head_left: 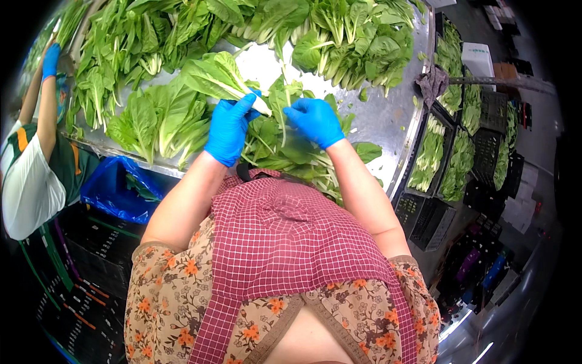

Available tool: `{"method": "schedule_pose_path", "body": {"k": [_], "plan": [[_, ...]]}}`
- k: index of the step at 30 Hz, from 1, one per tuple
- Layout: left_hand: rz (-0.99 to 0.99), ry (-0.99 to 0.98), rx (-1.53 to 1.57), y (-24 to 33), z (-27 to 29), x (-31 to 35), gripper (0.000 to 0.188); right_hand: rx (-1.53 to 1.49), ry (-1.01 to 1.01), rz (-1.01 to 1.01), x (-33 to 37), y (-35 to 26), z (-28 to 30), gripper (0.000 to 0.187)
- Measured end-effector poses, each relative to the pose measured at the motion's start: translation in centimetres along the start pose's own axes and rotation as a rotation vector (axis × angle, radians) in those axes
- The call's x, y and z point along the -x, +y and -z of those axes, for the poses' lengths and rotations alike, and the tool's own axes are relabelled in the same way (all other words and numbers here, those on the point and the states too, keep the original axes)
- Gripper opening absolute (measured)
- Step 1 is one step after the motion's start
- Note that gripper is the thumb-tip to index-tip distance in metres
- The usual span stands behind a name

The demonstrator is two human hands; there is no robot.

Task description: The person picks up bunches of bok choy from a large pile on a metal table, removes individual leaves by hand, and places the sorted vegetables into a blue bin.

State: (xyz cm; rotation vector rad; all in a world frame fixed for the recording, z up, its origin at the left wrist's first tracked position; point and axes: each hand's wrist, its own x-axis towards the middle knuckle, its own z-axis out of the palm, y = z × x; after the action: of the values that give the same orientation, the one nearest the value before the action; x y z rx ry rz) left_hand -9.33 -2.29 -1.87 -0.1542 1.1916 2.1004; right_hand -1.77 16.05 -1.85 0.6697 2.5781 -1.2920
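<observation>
My left hand (230, 130), in a blue glove, is closed round the pale stem end of a head of leafy greens (215, 76). Its broad leaves point up and to the left. Close by on the right, my right hand (315, 121), also gloved in blue, has thumb and fingers pinched on a single loose leaf (278, 100) with a long pale stalk. The leaf hangs between the two hands. Under and in front of them lie loose leaves (267, 142) near my apron. More leafy greens (160, 121) rest left of my left hand.
Greens (357, 45) are heaped along the far side of the metal table (379, 112). A grey cloth (432, 84) hangs at its right edge, beside black crates (427, 158) of greens. At left are a blue bag (121, 191) and a co-worker's gloved hand (51, 60).
</observation>
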Motion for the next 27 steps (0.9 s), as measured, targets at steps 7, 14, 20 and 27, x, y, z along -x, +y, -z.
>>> {"method": "schedule_pose_path", "body": {"k": [7, 14, 20, 27], "plan": [[0.122, -0.042, 0.099, -1.1, -0.4, -0.5, 0.035, 0.283, 0.208, -0.08, -6.8, -0.6, -0.6, 0.041], [0.146, 0.01, 0.084, -1.5, 0.9, -1.7, 0.029, 0.118, 0.173, -0.145, -9.6, 2.8, -2.0, 0.033], [0.1, -0.001, 0.02, -1.7, 0.3, -2.8, 0.03, -0.183, 0.026, 0.045, -3.6, 0.8, -2.4, 0.032], [0.051, 0.008, 0.097, -1.5, -1.4, -2.1, 0.024, -0.987, -0.006, -0.179, 0.1, -0.3, -2.3, 0.016]]}}
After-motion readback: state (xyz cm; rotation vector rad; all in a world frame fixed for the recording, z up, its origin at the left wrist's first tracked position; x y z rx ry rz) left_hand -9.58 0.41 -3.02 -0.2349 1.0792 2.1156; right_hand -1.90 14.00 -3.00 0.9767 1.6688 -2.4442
